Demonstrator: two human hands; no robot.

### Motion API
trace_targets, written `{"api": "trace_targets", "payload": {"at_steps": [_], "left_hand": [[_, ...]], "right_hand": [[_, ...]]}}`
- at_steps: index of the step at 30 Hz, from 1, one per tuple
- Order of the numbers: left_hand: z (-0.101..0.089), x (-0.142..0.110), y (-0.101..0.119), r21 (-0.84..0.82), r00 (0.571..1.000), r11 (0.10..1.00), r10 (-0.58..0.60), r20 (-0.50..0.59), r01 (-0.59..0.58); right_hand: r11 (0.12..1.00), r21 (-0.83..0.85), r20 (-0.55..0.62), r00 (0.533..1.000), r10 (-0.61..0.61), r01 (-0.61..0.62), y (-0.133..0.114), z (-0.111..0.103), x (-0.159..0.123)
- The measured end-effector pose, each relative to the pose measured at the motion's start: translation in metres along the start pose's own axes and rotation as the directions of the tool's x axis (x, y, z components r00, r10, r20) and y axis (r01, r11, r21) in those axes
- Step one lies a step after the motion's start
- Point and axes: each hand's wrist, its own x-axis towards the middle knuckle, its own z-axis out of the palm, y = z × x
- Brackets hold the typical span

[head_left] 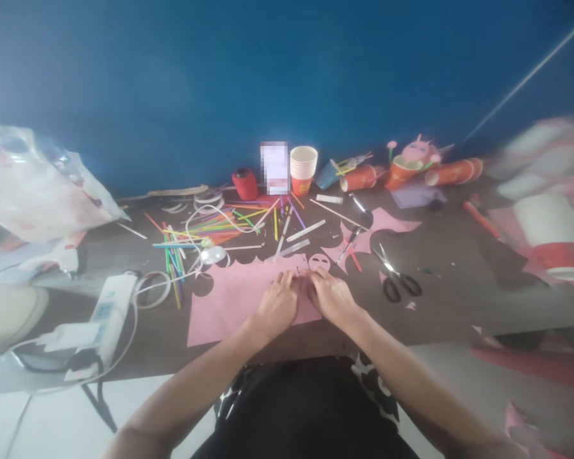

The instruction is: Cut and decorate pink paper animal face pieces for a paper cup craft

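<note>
Reaching forward, hands (281,299) paired over pink paper (229,294)

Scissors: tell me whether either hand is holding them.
No, the scissors lie on the table, apart from the left hand and right hand.

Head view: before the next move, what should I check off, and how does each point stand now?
1. Both hands in view: ok; left hand and right hand are close together over the pink paper.
2. Grip at the fingertips: cannot tell; too small and partly hidden.
3. Scissors free of the hands: ok; they lie on the table beyond the right hand.
4. Straws gathered tidily: not ok; they lie scattered past the paper.
5. Cup stack upright: ok.
6. Glue gun switched off: cannot tell.
</note>
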Motion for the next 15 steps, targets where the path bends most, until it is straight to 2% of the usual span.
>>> {"api": "trace_targets", "payload": {"at_steps": [5, 10, 15], "left_hand": [[0.0, 0.002, -0.004, -0.016, 0.999, 1.0, 0.024, -0.041, -0.024], [0.002, 0.007, -0.009, 0.009, 0.996, 0.996, 0.091, -0.014, -0.091], [0.004, 0.008, -0.011, 0.027, 0.994, 0.994, 0.104, -0.014, -0.104]], "right_hand": [[1.0, -0.002, 0.014, 1.0, 0.012, -0.011, 0.001, -0.002, -0.002], [1.0, -0.025, 0.042, 0.999, -0.003, 0.004, 0.001, -0.003, -0.003], [1.0, -0.028, 0.036, 0.999, -0.004, 0.005, 0.001, -0.004, -0.002]]}}
